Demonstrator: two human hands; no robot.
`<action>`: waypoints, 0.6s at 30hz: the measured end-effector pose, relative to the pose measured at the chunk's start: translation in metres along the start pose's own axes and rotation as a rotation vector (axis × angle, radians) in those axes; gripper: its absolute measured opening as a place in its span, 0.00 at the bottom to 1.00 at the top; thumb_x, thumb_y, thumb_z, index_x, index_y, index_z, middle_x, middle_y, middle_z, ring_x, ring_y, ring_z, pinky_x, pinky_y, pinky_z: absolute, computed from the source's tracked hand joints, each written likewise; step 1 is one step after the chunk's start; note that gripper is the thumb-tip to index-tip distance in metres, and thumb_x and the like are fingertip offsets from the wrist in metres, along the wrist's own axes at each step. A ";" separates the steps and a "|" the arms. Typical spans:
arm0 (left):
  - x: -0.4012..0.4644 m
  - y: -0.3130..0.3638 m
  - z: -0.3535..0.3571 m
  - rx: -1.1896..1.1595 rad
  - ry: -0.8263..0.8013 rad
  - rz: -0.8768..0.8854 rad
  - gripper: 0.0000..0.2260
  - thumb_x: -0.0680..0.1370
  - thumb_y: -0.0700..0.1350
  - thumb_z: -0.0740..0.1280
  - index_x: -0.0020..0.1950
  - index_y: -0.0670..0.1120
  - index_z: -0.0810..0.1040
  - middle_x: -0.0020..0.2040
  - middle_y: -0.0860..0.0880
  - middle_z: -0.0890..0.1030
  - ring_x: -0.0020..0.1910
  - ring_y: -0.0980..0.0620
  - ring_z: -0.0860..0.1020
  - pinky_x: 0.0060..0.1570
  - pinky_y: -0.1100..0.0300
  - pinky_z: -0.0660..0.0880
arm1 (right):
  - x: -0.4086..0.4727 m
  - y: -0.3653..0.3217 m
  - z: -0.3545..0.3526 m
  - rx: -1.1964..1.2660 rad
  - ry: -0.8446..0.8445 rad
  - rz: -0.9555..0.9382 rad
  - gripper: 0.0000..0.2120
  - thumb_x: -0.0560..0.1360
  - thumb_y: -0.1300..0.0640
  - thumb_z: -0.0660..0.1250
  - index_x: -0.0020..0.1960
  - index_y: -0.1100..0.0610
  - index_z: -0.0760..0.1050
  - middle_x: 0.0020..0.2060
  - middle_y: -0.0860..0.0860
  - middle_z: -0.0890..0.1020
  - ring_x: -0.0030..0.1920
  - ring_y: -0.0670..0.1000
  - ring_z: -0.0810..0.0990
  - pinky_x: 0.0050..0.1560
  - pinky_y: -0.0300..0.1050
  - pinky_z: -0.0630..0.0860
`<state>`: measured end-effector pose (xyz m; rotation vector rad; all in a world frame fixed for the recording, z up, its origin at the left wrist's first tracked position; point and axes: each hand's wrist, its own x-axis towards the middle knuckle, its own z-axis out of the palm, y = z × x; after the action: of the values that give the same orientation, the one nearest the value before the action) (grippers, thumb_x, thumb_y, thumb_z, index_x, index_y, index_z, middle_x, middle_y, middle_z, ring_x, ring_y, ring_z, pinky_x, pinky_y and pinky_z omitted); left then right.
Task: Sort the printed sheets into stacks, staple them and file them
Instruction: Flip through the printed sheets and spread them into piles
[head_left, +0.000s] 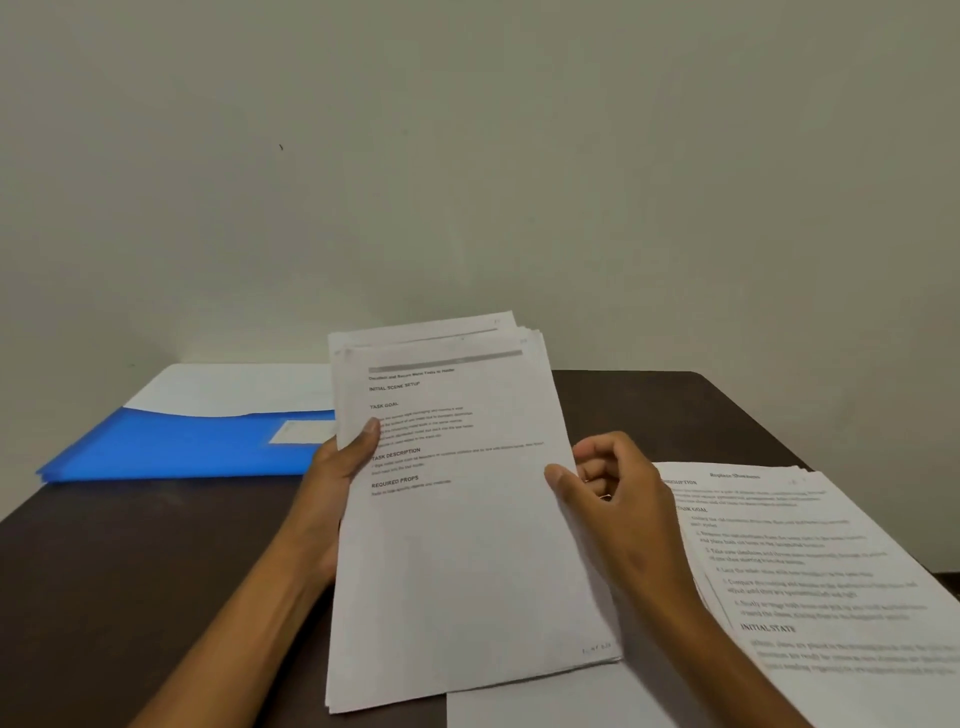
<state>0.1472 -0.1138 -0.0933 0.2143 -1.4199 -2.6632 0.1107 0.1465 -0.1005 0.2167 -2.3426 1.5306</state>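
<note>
Above dark table (130, 561): left hand (332, 467), right hand (618, 493) fingers pinching one sheaf (467, 545).

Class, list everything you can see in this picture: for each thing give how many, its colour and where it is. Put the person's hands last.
Held sheaf of printed sheets: one, white, upright at centre.
Stack of printed sheets: one, white, flat at right.
Blank sheet: one, white, near edge.
Folder: one, blue, back left, paper inside.
Table: one, dark brown.
Wall: grey-green, behind.
Left hand: grips the sheaf's left edge.
Right hand: pinches its right edge.
</note>
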 end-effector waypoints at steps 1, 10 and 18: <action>0.000 -0.001 0.000 -0.001 -0.001 -0.001 0.16 0.84 0.48 0.65 0.69 0.45 0.80 0.63 0.39 0.84 0.56 0.38 0.85 0.53 0.42 0.84 | 0.000 0.002 0.001 0.016 0.016 0.001 0.11 0.75 0.49 0.77 0.51 0.47 0.76 0.39 0.45 0.83 0.41 0.41 0.83 0.37 0.29 0.77; 0.002 -0.003 0.000 -0.065 -0.036 -0.051 0.15 0.84 0.49 0.64 0.66 0.46 0.82 0.62 0.39 0.84 0.55 0.38 0.86 0.50 0.41 0.85 | -0.001 0.014 0.003 0.028 0.126 0.007 0.07 0.79 0.53 0.73 0.44 0.51 0.79 0.34 0.46 0.83 0.39 0.44 0.82 0.35 0.31 0.76; 0.001 0.012 -0.011 -0.132 0.031 0.007 0.14 0.84 0.48 0.63 0.66 0.45 0.82 0.56 0.43 0.86 0.48 0.44 0.87 0.43 0.49 0.86 | -0.012 0.000 -0.051 -0.010 0.204 0.077 0.08 0.78 0.57 0.73 0.40 0.54 0.82 0.35 0.49 0.85 0.39 0.52 0.83 0.36 0.45 0.76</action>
<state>0.1490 -0.1296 -0.0897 0.2367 -1.2274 -2.7229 0.1313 0.1926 -0.0862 -0.0311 -2.2210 1.4984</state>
